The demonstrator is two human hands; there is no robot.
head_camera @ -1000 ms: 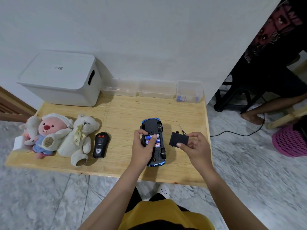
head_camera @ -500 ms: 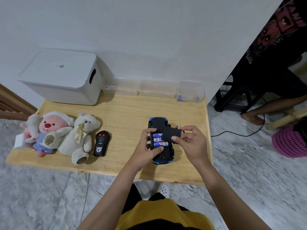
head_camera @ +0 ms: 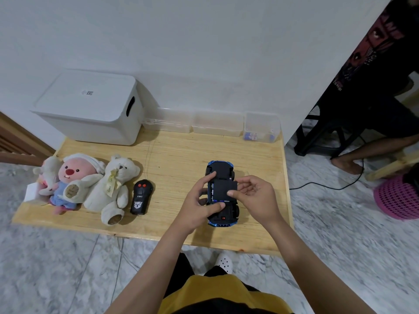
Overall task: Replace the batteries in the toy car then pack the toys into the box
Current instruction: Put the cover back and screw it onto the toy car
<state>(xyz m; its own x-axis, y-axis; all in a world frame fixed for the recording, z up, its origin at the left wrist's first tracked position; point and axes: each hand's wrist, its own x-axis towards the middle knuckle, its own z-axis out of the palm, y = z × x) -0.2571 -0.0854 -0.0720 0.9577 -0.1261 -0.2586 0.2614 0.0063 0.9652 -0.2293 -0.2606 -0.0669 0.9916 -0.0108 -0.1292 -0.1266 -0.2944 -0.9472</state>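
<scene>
Both hands' fingers (head_camera: 233, 193) on toy car (head_camera: 222, 219)

Batteries hidden under battery cover (head_camera: 223, 189), small gray plush (head_camera: 46, 175) half-hidden behind pink plush (head_camera: 76, 180), pink basket (head_camera: 399, 198) cut off

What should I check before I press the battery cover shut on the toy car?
1. Toy car upside down on the table: ok.
2. Left hand grips the car body: ok.
3. Battery cover lies over the compartment, pinched by the right hand: ok.
4. Cover fully seated: not ok, a strip of batteries shows along its left edge.
5. Battery polarity: cannot tell.
6. White storage box open for packing: not ok, lid on.
</scene>
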